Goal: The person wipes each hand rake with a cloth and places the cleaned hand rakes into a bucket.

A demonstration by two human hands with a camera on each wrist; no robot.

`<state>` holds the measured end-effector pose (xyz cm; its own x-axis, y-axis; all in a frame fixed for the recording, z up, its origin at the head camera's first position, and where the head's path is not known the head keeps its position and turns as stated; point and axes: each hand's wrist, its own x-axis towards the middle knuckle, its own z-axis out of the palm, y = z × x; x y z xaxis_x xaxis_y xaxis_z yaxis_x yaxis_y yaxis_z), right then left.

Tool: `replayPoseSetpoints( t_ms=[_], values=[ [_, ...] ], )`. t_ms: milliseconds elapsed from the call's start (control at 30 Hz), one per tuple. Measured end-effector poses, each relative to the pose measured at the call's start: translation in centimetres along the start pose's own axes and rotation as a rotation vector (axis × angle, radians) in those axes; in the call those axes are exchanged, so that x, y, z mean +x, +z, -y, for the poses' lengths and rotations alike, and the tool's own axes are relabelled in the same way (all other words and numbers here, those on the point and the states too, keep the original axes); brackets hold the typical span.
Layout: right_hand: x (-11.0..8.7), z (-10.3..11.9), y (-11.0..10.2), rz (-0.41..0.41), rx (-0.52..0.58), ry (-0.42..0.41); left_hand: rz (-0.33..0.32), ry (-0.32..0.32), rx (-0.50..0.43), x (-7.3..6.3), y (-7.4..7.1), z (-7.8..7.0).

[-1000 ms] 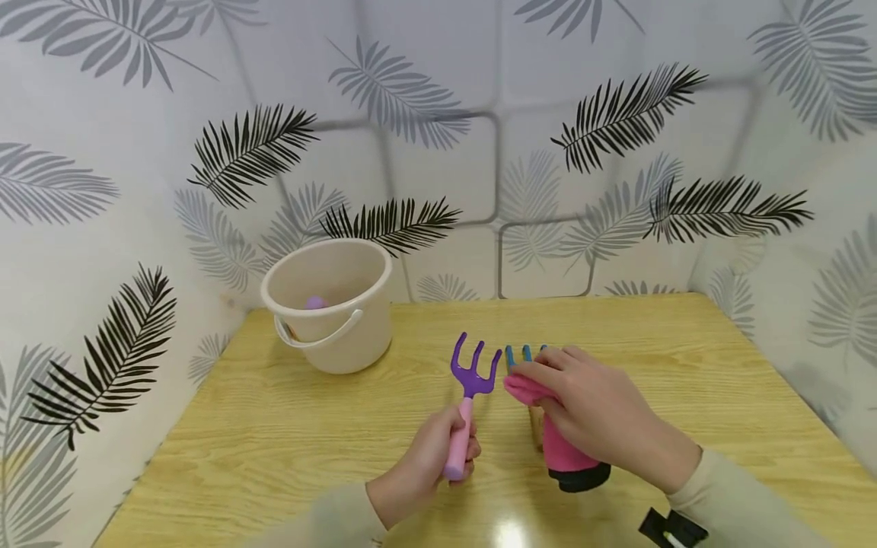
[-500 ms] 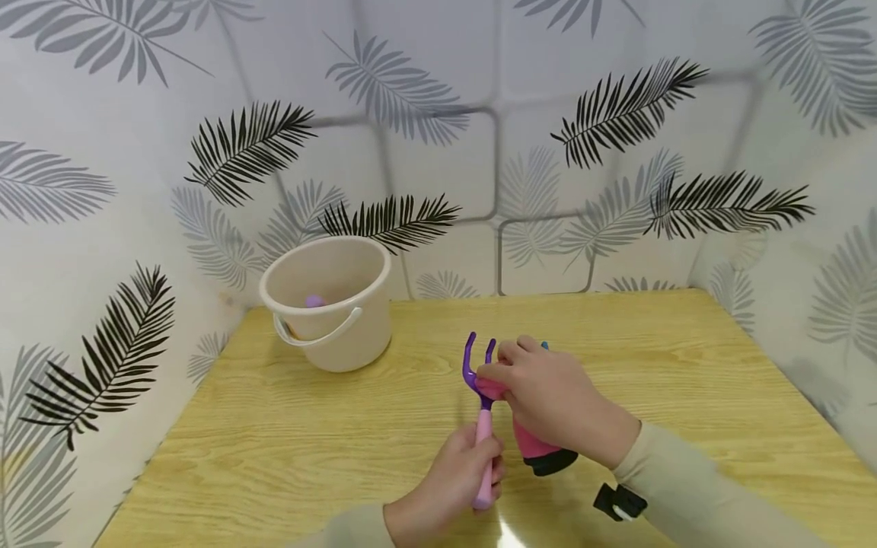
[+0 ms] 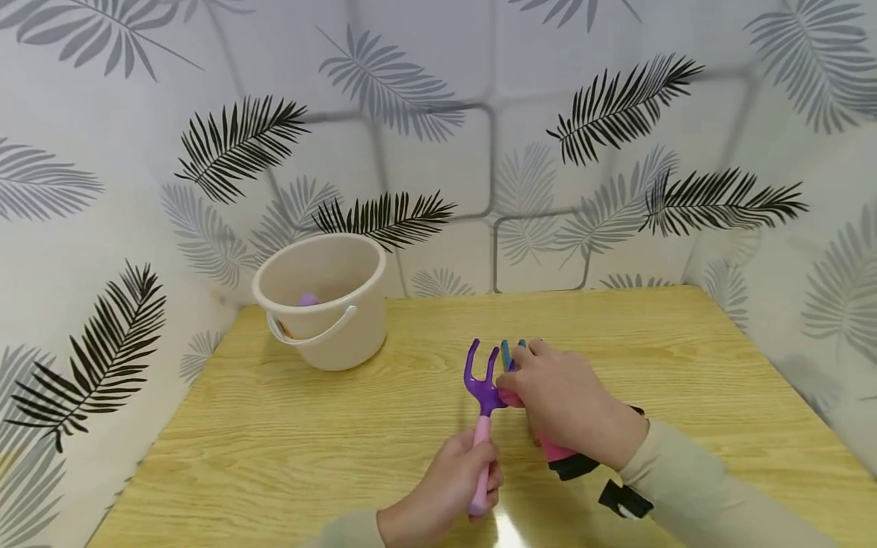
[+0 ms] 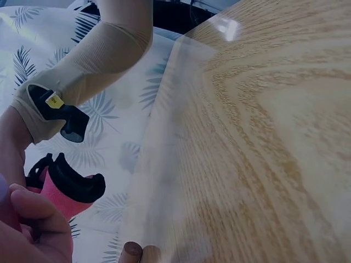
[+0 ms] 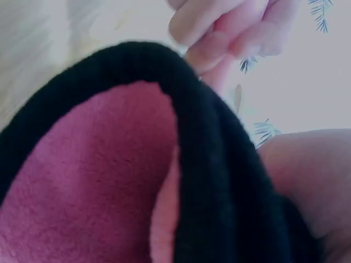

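Observation:
In the head view my left hand (image 3: 452, 476) grips the pink handle of a purple three-pronged garden hand fork (image 3: 485, 397), its tines pointing away. With bent fingers my right hand (image 3: 565, 399) holds a pink cloth (image 3: 553, 450) with black edging against the right side of the fork's head, hiding the third tine. Behind that hand, a second fork with blue tines (image 3: 505, 355) lies on the table, mostly covered. The cloth (image 5: 98, 170) fills much of the right wrist view, its black border folded over. A round wooden handle end (image 4: 131, 251) shows low in the left wrist view.
A cream bucket (image 3: 349, 335) with a white handle stands at the back left of the wooden table (image 3: 288, 426). Inside it a purple rounded thing (image 3: 307, 299) shows. Leaf-patterned walls (image 3: 438, 167) close off the back and sides.
The right hand has moved left with the cloth, from over the blue fork onto the purple fork's head. The purple fork has shifted slightly right; in the last half second the right hand slid slightly right.

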<state>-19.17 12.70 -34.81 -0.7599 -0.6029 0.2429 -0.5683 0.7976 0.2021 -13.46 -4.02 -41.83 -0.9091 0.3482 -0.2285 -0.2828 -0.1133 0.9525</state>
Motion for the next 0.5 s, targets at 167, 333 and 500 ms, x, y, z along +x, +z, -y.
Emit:
replayPoseSetpoints(
  t_ms=[167,333,500],
  values=[
    [0.9,1.2,-0.6,-0.027,-0.008,-0.034,0.034,0.008,0.004,0.0,0.2,0.2],
    [1.3,1.7,-0.9,-0.013,-0.026,-0.043,0.044,0.0,-0.001,-0.2,0.1,0.2],
    [0.7,1.3,-1.2,0.092,-0.085,0.005,0.037,0.013,0.012,-0.4,-0.3,0.1]
  ],
)
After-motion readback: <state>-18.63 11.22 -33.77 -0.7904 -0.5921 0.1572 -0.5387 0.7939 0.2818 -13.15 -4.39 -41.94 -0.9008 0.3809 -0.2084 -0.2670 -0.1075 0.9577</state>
